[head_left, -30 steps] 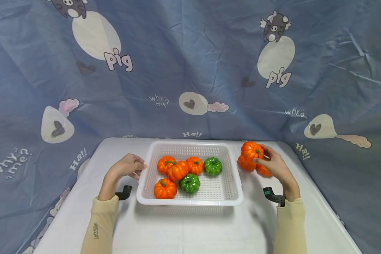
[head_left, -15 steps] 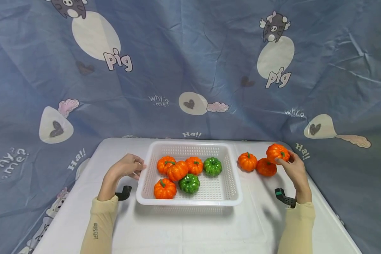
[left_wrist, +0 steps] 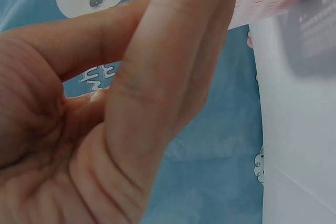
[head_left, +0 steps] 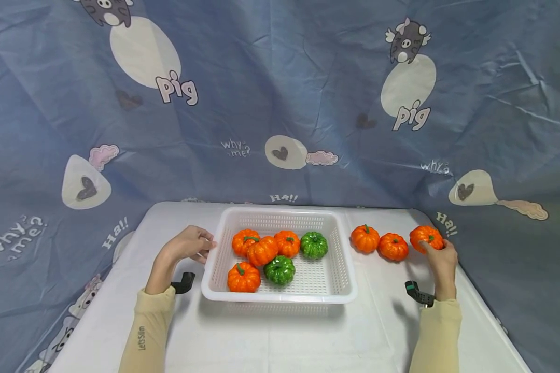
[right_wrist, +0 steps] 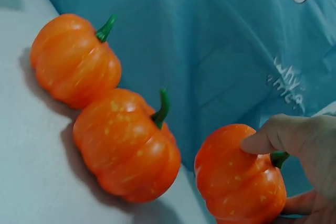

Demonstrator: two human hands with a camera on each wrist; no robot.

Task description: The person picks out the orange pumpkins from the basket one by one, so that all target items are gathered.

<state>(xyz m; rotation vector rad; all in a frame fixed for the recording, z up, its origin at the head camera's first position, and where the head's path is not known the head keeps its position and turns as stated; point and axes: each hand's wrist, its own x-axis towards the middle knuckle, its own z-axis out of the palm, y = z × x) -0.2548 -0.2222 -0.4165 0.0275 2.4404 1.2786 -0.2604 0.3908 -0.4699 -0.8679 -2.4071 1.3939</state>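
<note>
My right hand (head_left: pixel 443 261) grips a small orange pumpkin (head_left: pixel 422 237) with a green stem at the table's far right. In the right wrist view, the thumb (right_wrist: pixel 265 136) presses on that pumpkin's side near the stem, and the other fingers are partly hidden. Two more orange pumpkins, one nearer the basket (head_left: pixel 365 239) and one in the middle (head_left: pixel 393 247), sit side by side to its left. My left hand (head_left: pixel 189 244) holds the left rim of a white plastic basket (head_left: pixel 280 298). Its fingers (left_wrist: pixel 157 72) bend toward the basket wall; their tips are hidden in the left wrist view.
Several orange pumpkins (head_left: pixel 243 277) and two green ones, one at the back (head_left: pixel 313 245) and one nearer (head_left: pixel 279 270), lie in the basket. A white cloth (head_left: pixel 308 336) covers the table. Blue printed fabric (head_left: pixel 308 93) hangs behind and along both sides.
My right hand has carried its pumpkin rightward from above the other two and lowered it to the right end of their row. My left hand stays at the basket rim.
</note>
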